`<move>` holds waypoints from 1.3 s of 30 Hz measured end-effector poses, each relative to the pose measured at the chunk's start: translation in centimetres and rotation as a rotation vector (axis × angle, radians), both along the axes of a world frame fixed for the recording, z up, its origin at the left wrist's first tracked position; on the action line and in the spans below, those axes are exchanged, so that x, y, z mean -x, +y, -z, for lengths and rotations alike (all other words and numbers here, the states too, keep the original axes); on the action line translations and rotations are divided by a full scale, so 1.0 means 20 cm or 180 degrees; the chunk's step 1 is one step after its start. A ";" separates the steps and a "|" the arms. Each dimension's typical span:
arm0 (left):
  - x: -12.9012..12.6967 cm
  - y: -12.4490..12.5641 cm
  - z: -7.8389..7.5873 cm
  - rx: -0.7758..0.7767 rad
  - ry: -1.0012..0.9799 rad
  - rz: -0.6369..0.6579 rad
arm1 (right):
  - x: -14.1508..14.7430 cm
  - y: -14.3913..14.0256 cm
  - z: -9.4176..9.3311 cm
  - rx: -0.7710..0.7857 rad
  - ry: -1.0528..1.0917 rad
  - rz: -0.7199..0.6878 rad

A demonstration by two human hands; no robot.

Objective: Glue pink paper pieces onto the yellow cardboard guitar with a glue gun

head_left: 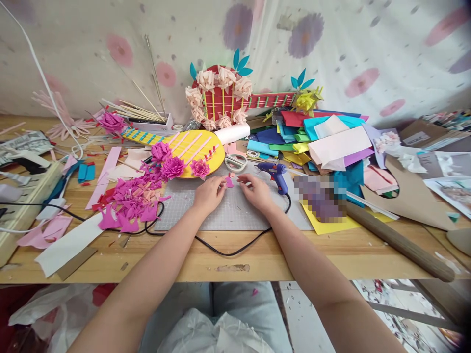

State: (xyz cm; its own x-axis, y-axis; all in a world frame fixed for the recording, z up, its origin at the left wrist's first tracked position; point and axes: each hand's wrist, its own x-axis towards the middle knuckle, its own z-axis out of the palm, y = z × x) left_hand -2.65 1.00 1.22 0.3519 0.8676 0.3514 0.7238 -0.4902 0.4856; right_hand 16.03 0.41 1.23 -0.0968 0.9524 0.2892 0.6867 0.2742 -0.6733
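Observation:
Over the grey cutting mat (184, 211), my left hand (209, 195) pinches a small magenta paper petal (229, 183) between thumb and fingertips. My right hand (256, 192) is just to the right of the petal, its fingers slightly curled and apart, with nothing visible in them. A blue glue gun (274, 174) lies beyond my right hand, its black cord looping round the mat. White-handled scissors (236, 163) rest behind both hands. To the left is a heap of cut magenta petals (128, 198). The yellow paper guitar (206, 147) with magenta flowers lies behind my left hand.
A red guitar (219, 100) with pale roses leans against the back curtain. Coloured paper sheets (331, 132) are piled at the back right. A wooden stick (401, 242) crosses the right side near the edge. A power strip (25, 206) stands at the left.

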 end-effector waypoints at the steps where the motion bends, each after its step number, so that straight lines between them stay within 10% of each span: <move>1: 0.00 0.00 0.01 -0.0086 0.0000 0.0089 | 0.02 0.00 -0.01 -0.0080 -0.0101 -0.0184; 6: 0.00 0.00 0.04 -0.0084 0.0090 0.0446 | 0.07 0.00 0.01 -0.0251 -0.0506 -0.0848; 16: 0.00 0.00 0.04 -0.0100 0.0139 0.0136 | 0.00 0.01 0.03 -0.0363 -0.0681 -0.0117; 23: 0.00 0.00 0.04 -0.0057 0.0095 0.0102 | 0.07 -0.01 0.03 -0.0471 -0.0630 -0.0969; 34: 0.00 -0.01 0.03 0.0157 0.0021 -0.0115 | 0.02 -0.02 0.03 -0.0345 -0.0740 -0.0023; 39: 0.00 -0.01 0.01 0.0203 0.0064 -0.0192 | 0.06 -0.03 0.02 -0.0641 -0.0752 -0.0550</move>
State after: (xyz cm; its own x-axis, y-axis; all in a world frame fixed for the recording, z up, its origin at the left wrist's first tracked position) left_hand -2.68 0.79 0.97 0.3047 0.9078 0.2883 0.7610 -0.4141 0.4995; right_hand 14.75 -0.20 0.80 -0.3381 0.8422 0.4199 0.7489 0.5110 -0.4219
